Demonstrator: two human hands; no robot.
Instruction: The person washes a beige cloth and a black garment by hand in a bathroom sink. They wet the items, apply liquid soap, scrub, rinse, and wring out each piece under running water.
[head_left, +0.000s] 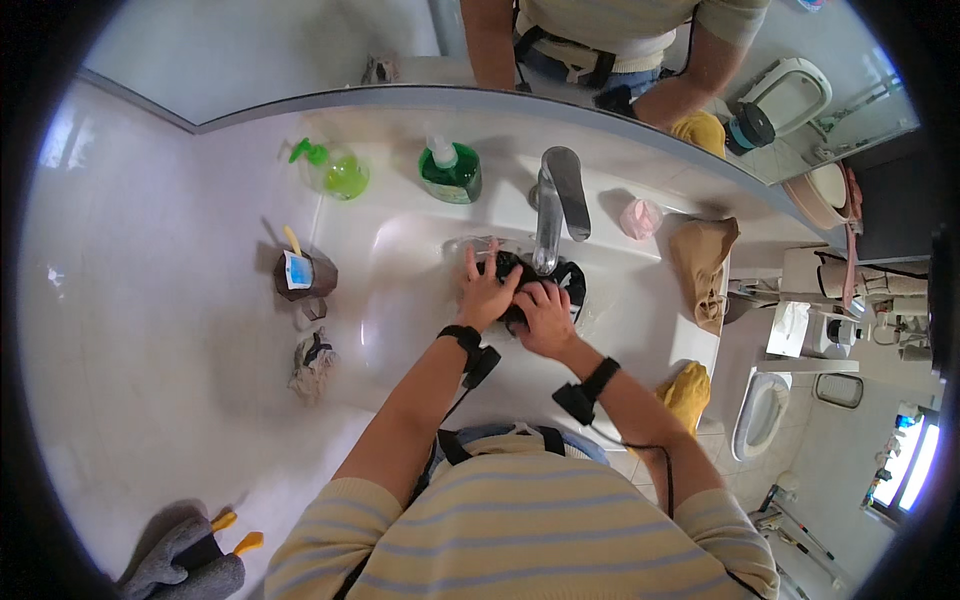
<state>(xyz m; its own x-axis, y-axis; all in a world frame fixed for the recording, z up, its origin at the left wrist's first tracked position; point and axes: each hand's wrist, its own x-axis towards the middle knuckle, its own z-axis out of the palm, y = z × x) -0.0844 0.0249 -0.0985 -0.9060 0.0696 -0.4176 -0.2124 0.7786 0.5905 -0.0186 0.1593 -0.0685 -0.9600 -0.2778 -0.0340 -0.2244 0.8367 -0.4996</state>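
Observation:
In the white sink basin (405, 300), a black item (571, 281), perhaps wet fabric with a small white mark, lies under the chrome faucet (550, 217). Water shows around it. My left hand (487, 292) presses on its left part with fingers spread. Curled fingers of my right hand (546, 319) touch its middle, just below the spout; whether they pinch it is hidden. Both wrists carry black straps with small devices and cables.
Behind the basin stand a green soap pump bottle (451, 174), a light green pump bottle (343, 174) and a pink item (641, 218). Brown cloth (703, 262) and yellow cloth (686, 394) hang over the right edge. A dark cup (319, 277) is at left.

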